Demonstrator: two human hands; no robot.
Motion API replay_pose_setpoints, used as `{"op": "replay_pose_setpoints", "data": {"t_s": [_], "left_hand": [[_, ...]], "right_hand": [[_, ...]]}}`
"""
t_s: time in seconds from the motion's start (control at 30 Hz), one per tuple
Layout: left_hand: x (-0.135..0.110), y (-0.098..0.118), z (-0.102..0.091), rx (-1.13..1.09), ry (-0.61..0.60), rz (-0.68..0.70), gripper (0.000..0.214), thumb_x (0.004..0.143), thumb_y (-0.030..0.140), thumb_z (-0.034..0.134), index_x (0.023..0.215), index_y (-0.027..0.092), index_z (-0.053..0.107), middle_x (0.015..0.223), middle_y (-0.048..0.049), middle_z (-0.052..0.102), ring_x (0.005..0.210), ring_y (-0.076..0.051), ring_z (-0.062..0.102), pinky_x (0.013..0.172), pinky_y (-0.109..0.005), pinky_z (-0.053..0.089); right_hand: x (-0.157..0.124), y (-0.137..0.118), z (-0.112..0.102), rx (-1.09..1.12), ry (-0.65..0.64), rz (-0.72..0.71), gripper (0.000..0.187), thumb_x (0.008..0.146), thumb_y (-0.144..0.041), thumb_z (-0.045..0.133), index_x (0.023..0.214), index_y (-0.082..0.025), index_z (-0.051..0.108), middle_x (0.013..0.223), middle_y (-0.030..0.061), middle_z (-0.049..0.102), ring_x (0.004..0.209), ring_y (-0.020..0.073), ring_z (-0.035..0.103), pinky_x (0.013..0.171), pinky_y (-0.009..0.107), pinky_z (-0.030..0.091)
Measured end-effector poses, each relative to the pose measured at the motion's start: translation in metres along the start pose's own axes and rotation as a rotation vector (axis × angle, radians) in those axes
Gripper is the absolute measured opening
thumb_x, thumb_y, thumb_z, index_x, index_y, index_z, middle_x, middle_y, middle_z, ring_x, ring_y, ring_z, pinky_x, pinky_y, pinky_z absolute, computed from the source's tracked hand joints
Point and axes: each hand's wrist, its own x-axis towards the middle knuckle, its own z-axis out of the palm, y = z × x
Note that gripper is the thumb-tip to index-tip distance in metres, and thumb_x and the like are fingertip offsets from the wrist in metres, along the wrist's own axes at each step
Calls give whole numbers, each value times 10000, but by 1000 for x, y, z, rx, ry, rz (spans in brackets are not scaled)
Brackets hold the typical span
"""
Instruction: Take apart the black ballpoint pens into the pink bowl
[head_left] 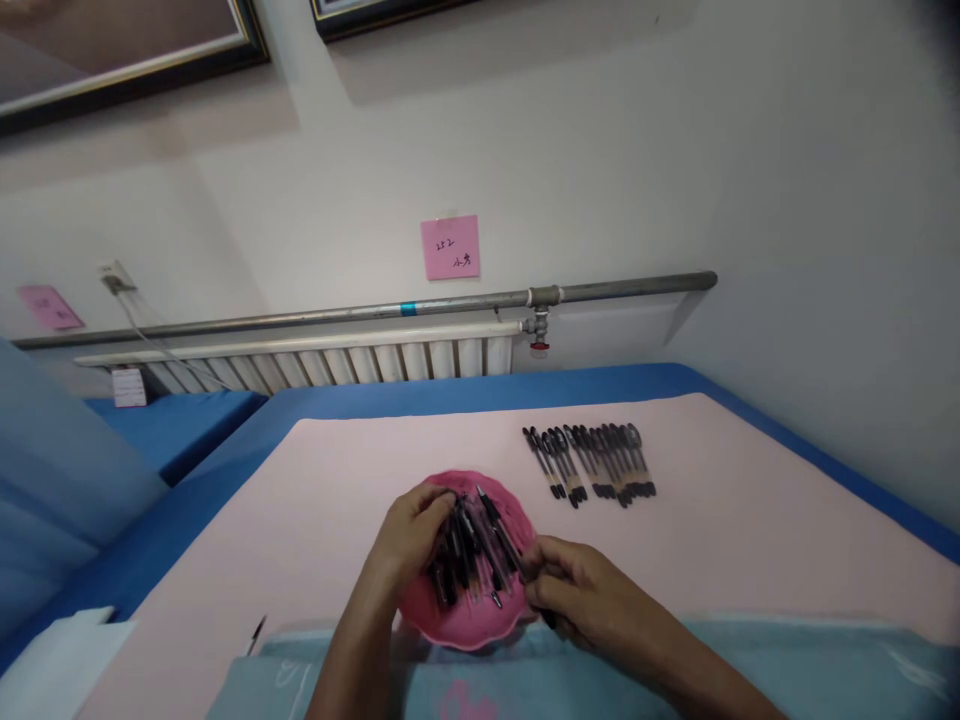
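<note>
A pink round dish (pixel 480 620) sits on the pale pink mat near me, holding several black pens (pixel 480 545) in a loose pile. My left hand (pixel 412 535) reaches into the dish from the left, fingers curled over the pens. At the dish's right rim my right hand (pixel 581 590) is closed around a black pen, whose dark end pokes out below the fingers. A tidy row of several black pens (pixel 592 463) lies side by side on the mat beyond the dish, to the right.
The pink mat (pixel 750 520) covers a blue table (pixel 450 395) set against a white wall. A radiator (pixel 330 365) and a metal pipe (pixel 600 292) run behind it. A pink note (pixel 450 247) is stuck on the wall. White paper (pixel 52 665) lies at the near left.
</note>
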Motion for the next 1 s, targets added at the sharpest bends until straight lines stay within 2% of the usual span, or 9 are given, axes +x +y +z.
{"op": "replay_pose_setpoints", "data": {"t_s": [0.07,0.13,0.27,0.33,0.43,0.6,0.8,0.9,1.0], "left_hand": [[-5,5,7,-292,-136,-75,277,740,435,602,663,178,535,468,76,395,370,-56,287,395,-211,184],[-9,9,12,-498,-226,-112,323,702,452,662,657,163,526,485,79,391,371,-34,264,384,-199,144],[-12,11,14,-697,-305,-117,319,680,370,727,858,125,628,549,67,437,393,-11,278,382,-174,141],[-12,11,13,-741,-317,-109,310,677,334,739,876,116,645,548,68,427,397,-5,280,382,-167,146],[-11,11,12,-777,-313,-85,259,666,306,752,802,111,650,531,71,410,398,-3,284,379,-162,154],[-12,12,14,-775,-300,-88,258,658,300,760,788,109,647,479,84,375,388,-9,281,374,-162,155],[-11,11,15,-804,-248,-83,251,633,285,777,733,115,621,465,82,392,383,-12,299,373,-158,170],[-10,11,14,-836,-257,-75,234,644,273,771,735,112,628,478,78,400,387,-8,296,374,-157,178],[-9,11,12,-864,-260,-65,239,646,274,771,755,102,646,493,75,408,388,-2,283,375,-158,181]], "right_hand": [[0,0,1,27,-23,-12,73,677,-129,480,716,-188,498,516,-72,460,404,49,341,423,205,212],[-1,0,3,54,-50,-10,38,685,-166,496,715,-189,500,505,-78,444,394,47,320,417,206,204],[-4,-4,6,86,-70,39,43,669,-190,494,707,-190,515,449,-92,380,375,49,308,410,206,187],[-6,-7,8,108,-72,55,44,669,-202,498,705,-190,520,449,-87,392,375,51,318,407,207,180],[-9,-11,9,139,-91,26,46,678,-218,532,714,-189,527,455,-85,408,381,50,319,409,208,180],[-11,-12,10,98,-81,-7,66,676,-205,583,718,-183,538,454,-91,392,406,53,333,422,206,200],[-8,-8,9,117,-56,-59,137,624,-167,629,705,-181,520,550,-70,474,466,54,376,453,199,256],[-10,-10,12,155,-94,-9,136,674,-253,609,759,-184,529,536,-74,450,437,56,353,431,205,230],[-12,-12,16,230,-166,-17,221,760,-373,516,816,-164,565,597,-19,531,498,90,439,481,225,299]]}}
